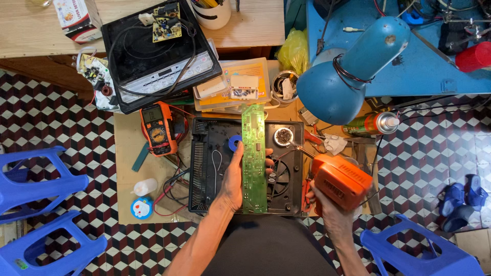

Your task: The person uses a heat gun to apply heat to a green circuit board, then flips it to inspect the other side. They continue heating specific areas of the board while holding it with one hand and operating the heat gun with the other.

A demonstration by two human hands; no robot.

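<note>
Fingers of our left hand [234, 180] grip a long green circuit board [254, 158] above the open black appliance base [204, 168]; our right hand [327, 209] clutches an orange soldering gun [340, 181]

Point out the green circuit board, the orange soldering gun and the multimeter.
circuit board [254, 153]: head view, middle of the green strip.
soldering gun [341, 181]: head view, orange body.
multimeter [158, 128]: head view, front face below the screen.

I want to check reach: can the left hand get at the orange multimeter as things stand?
Probably not freely: the left hand already grips the green circuit board, though the multimeter lies uncovered nearby.
</note>
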